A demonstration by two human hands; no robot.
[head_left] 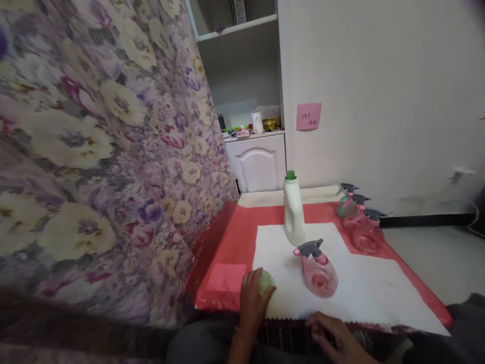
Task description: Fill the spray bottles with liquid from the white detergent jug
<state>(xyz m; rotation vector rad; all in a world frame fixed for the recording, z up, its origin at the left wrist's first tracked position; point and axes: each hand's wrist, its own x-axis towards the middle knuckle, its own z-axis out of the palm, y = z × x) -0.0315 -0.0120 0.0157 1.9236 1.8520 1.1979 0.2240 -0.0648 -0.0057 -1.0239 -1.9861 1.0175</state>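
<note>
My left hand (254, 298) is closed around a round, light green cap (267, 281) on the white sheet, near the table's front left. Its fingers hide part of the cap. At the front edge of the table, my right hand (333, 336) has loosely bent fingers, with a gap between them and nothing visible inside. A pink spray bottle (320, 275) with a grey trigger head leans on the sheet, between and beyond my hands. Behind it stands a pale green jug (293, 212) with a handle and an uncapped neck showing a green spout.
Several more spray bottles (367, 235) line the table's right side. A pink paper (226, 277) lies on the red tabletop (238, 232) at left, partly under the white sheet (364, 288). A floral curtain (113, 151) borders the left; a wall and cabinet (259, 162) stand behind.
</note>
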